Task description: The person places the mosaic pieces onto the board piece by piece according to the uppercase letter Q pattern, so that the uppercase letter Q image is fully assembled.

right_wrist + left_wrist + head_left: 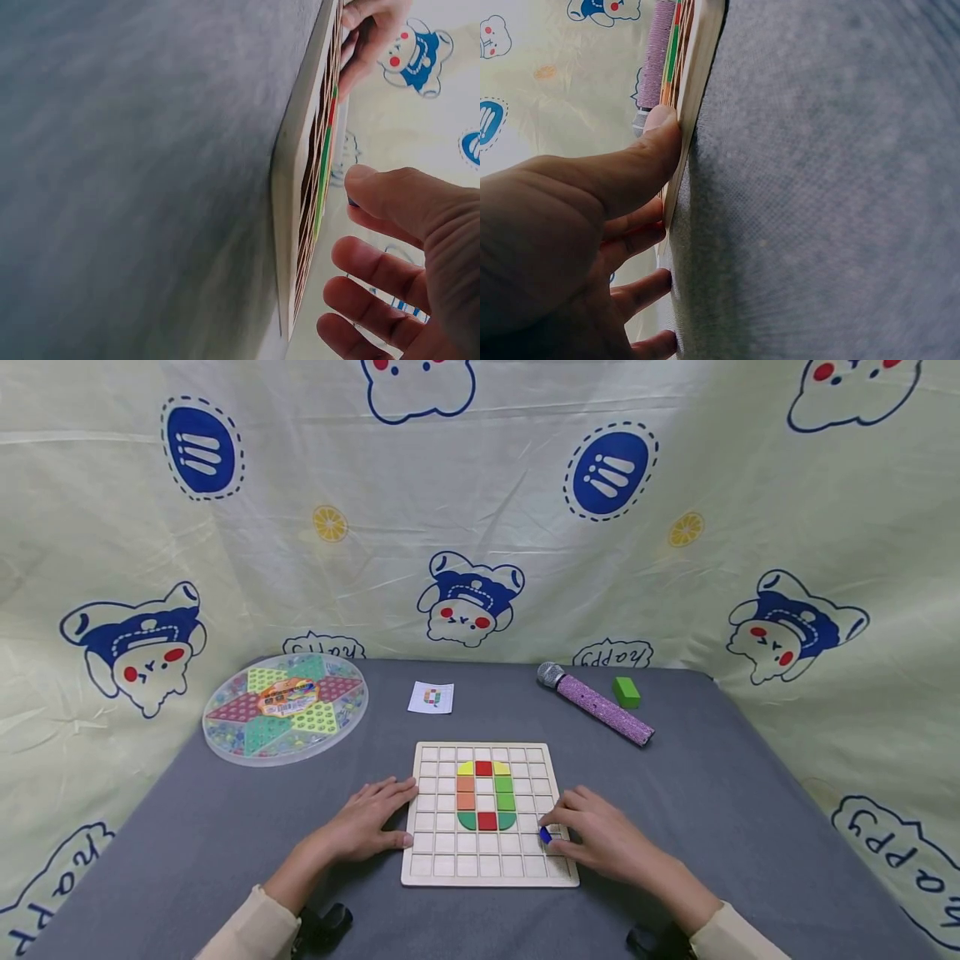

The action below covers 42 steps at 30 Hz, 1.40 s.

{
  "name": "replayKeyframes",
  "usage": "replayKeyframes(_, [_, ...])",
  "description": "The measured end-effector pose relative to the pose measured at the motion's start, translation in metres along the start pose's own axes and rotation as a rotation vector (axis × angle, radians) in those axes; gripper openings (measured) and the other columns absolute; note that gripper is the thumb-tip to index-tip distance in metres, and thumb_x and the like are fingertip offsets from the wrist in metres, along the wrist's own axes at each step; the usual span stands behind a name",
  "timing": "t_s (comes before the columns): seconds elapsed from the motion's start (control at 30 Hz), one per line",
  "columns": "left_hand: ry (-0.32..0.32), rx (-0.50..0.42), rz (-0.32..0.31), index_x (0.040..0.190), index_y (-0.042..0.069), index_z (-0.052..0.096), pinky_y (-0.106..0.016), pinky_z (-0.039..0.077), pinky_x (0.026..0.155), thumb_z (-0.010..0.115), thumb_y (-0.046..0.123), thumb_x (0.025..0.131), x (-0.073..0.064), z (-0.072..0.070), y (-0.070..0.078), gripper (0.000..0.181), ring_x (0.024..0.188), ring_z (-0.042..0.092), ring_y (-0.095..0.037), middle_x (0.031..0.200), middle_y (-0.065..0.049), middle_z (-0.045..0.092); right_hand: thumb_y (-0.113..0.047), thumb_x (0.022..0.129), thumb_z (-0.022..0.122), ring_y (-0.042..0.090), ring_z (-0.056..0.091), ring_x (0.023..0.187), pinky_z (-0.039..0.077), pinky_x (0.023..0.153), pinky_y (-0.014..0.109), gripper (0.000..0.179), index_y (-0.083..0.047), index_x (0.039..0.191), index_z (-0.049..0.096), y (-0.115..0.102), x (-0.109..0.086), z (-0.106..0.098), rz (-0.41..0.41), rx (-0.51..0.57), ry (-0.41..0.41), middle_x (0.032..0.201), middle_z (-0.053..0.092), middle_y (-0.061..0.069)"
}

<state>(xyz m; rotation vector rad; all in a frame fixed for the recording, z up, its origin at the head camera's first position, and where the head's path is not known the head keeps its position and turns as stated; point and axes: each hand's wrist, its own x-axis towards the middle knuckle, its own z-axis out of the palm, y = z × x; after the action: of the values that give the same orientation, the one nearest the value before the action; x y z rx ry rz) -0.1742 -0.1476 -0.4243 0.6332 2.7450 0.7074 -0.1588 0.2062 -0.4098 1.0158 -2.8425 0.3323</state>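
A pale wooden grid board (442, 867) lies on the table with a ring of coloured tiles in its cells: red tiles (487, 821) top and bottom, orange (465, 784) at left, green (505, 784) at right, with yellow and dark green pieces at the corners. My left hand (363, 822) touches the board's left edge, fingers extended; the left wrist view shows its thumb (660, 139) against the rim. Over the board's right side, my right hand (607, 835) pinches a small blue tile (545, 835) between thumb and index finger. In the right wrist view most of that tile is hidden.
Behind the board lies a small printed card (431, 697). A round game board (285, 710) with a star pattern is at the back left. At the back right are a glittery pink microphone (603, 708) and a green block (626, 692). A printed cloth hangs behind the table.
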Motion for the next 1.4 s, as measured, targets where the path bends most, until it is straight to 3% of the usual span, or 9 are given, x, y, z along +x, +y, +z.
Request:
replayKeyframes(0.27, [-0.006,-0.002,-0.005,0.145,0.012,0.038,-0.065,0.015,0.111,0.067,0.038,0.085,0.0,0.0,0.001,0.071,0.144,0.022,-0.035,0.153,-0.007,0.034,-0.033,0.082,0.072,0.007,0.046,0.086,0.042,0.071,0.023,0.021,-0.024,0.101,0.071,-0.014,0.02,0.009,-0.125,-0.028,0.007,0.093,0.059,-0.009])
replayKeyframes(0.57, [-0.007,-0.003,-0.017,0.145,0.013,0.038,-0.065,0.015,0.111,0.067,0.038,0.085,0.001,0.0,0.0,0.072,0.144,0.022,-0.035,0.153,-0.006,0.034,-0.03,0.081,0.072,0.006,0.047,0.08,0.041,0.068,0.021,0.017,-0.025,0.098,0.072,-0.02,0.031,0.018,-0.201,-0.054,0.024,0.09,0.061,-0.009])
replayKeyframes(1.07, [-0.009,-0.001,-0.016,0.145,0.013,0.038,-0.064,0.015,0.111,0.067,0.039,0.085,0.001,0.0,-0.001,0.071,0.144,0.022,-0.035,0.153,-0.006,0.034,-0.027,0.081,0.073,0.004,0.04,0.074,0.034,0.063,0.017,0.018,-0.026,0.099,0.072,-0.023,0.035,0.019,-0.207,-0.051,0.005,0.087,0.058,-0.007])
replayKeyframes(1.4, [-0.011,-0.004,-0.005,0.146,0.013,0.037,-0.065,0.015,0.111,0.066,0.04,0.086,0.0,-0.001,-0.001,0.072,0.144,0.022,-0.035,0.153,-0.006,0.033,-0.031,0.083,0.071,0.005,0.043,0.076,0.037,0.066,0.019,0.021,-0.026,0.103,0.071,-0.021,0.035,0.018,-0.166,-0.039,-0.039,0.09,0.06,-0.008])
